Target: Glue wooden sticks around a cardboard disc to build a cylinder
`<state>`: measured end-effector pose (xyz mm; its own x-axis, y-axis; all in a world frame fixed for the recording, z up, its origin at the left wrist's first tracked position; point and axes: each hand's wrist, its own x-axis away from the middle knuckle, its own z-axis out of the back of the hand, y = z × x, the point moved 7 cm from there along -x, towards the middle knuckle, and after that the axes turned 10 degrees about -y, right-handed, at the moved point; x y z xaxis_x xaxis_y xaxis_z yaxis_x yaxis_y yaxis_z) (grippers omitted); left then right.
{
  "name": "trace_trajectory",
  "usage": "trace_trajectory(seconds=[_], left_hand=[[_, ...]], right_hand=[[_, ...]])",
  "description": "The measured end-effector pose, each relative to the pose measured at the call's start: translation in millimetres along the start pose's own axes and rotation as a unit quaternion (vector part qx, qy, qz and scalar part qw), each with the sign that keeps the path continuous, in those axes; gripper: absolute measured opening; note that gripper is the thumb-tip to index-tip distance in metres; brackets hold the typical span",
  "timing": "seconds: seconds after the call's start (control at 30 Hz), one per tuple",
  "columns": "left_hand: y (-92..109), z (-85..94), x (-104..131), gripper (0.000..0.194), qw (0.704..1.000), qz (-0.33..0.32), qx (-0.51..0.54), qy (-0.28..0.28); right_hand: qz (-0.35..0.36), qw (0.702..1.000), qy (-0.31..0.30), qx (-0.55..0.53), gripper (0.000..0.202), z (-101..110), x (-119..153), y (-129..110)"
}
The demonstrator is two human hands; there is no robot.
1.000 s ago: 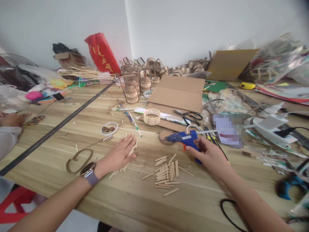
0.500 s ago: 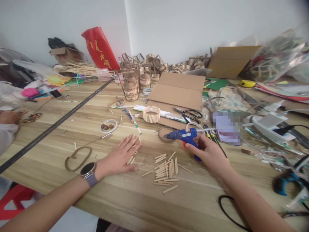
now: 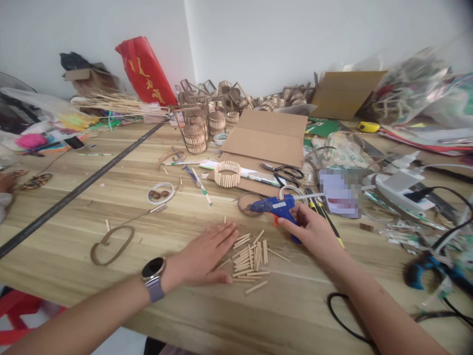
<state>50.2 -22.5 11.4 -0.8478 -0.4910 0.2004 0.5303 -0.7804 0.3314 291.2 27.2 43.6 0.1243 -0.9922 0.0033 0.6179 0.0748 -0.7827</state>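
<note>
My left hand (image 3: 207,254) lies flat on the wooden table, fingers stretched out, its fingertips at the left edge of a pile of short wooden sticks (image 3: 251,259). What is under the palm is hidden. In my right hand (image 3: 310,229) is a blue glue gun (image 3: 279,204) with an orange trigger, its nozzle pointing left and a clear glue stick poking out behind. Below the nozzle sits a thin brown ring (image 3: 249,203). Farther back stands a ring of upright sticks (image 3: 227,174), apart from both hands.
Black scissors (image 3: 283,172) lie by a cardboard sheet (image 3: 264,138). A white tape roll (image 3: 160,194) holds small brown pieces. Small wooden buckets (image 3: 195,138) stand at the back. A long dark bar (image 3: 92,177) crosses the left side. At right are a power strip (image 3: 402,190) and cables.
My left hand has slid right across the table to the stick pile, covering loose sticks on the way. My right hand stays nearly still with the glue gun. The view has shifted slightly.
</note>
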Motion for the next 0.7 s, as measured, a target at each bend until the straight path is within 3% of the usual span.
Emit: trace_trajectory(seconds=[0.13,0.23,0.3,0.4,0.5,0.6,0.7], left_hand=[[29,3.5,-23,0.092,0.998,-0.057,-0.002,0.014],[40,17.2,-26,0.083,0.993,-0.082,-0.022,0.081],[31,31.5,-18,0.071,0.987,-0.047,-0.024,0.151],[-11,52.4,12,0.043,0.965,0.107,-0.037,0.239],[-65,65.1,55,0.034,0.928,0.269,-0.080,0.245],[-111,70.8,97,0.028,0.887,0.395,-0.112,0.210],[-138,66.1,119,0.031,0.866,0.467,-0.127,0.124]], right_hand=[[-0.002,1.000,-0.006,-0.016,0.033,-1,-1,3],[-0.007,1.000,-0.002,-0.020,0.034,-1,-2,8],[-0.006,1.000,0.002,-0.010,0.034,0,-2,9],[0.000,1.000,0.003,0.003,0.033,2,-2,8],[0.005,1.000,0.004,0.006,0.032,2,-1,7],[0.011,1.000,0.011,0.015,0.032,2,-1,8],[0.015,0.999,0.018,0.024,0.033,1,0,8]])
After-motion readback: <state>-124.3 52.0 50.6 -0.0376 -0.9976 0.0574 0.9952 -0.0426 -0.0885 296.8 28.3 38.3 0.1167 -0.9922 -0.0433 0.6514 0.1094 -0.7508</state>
